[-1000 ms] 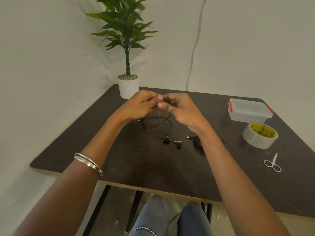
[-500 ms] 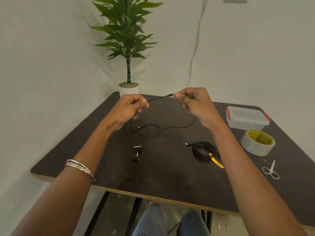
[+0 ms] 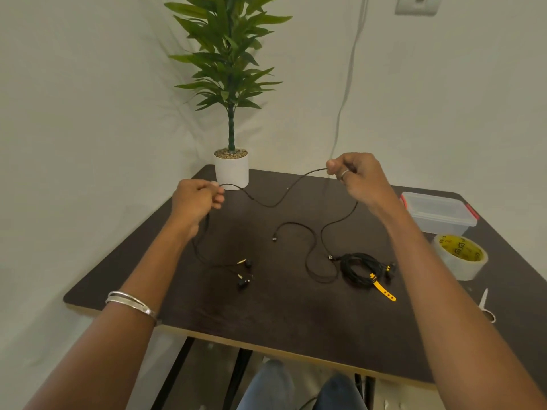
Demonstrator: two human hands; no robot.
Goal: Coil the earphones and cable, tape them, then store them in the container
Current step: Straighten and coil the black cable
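Note:
A thin black earphone wire (image 3: 273,202) sags between my two raised hands above the dark table (image 3: 266,315). My left hand (image 3: 195,204) pinches one part of it, and from there the wire drops to the two earbuds (image 3: 244,272) lying on the table. My right hand (image 3: 358,180) pinches the wire further along; its tail loops down to a plug (image 3: 274,238). A coiled black cable (image 3: 359,267) with a yellow strap (image 3: 383,290) lies to the right of the earbuds. A clear lidded container (image 3: 438,213) and a tape roll (image 3: 460,255) sit at the right.
A potted plant (image 3: 231,170) stands at the table's far left corner, close behind my left hand. Small scissors (image 3: 485,306) lie near the right front edge. My knees show under the table's front edge.
My hands have moved apart, left hand lower and right hand higher, stretching the earphone wire out. The tangled loop on the table has opened into a long trailing line.

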